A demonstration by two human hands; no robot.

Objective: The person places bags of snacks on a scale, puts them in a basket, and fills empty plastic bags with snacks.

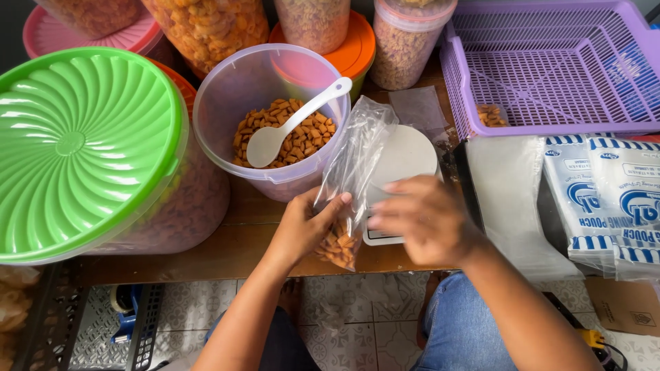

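Carefully, with your left hand (302, 230) fingers gripping the half-filled clear bag (350, 185) just left of your blurred, loosely spread right hand (423, 220), support its bottom above the white scale (405, 161).

On the table (227, 251), the open tub (268, 120) stands behind the left hand (302, 227) — a spoon (292, 124) lies in it. The lidded tub (89, 148) sits to its left. The scale (402, 172) lies right of the bag (350, 185) — the basket (550, 69) behind, pouches (605, 199) at far right.
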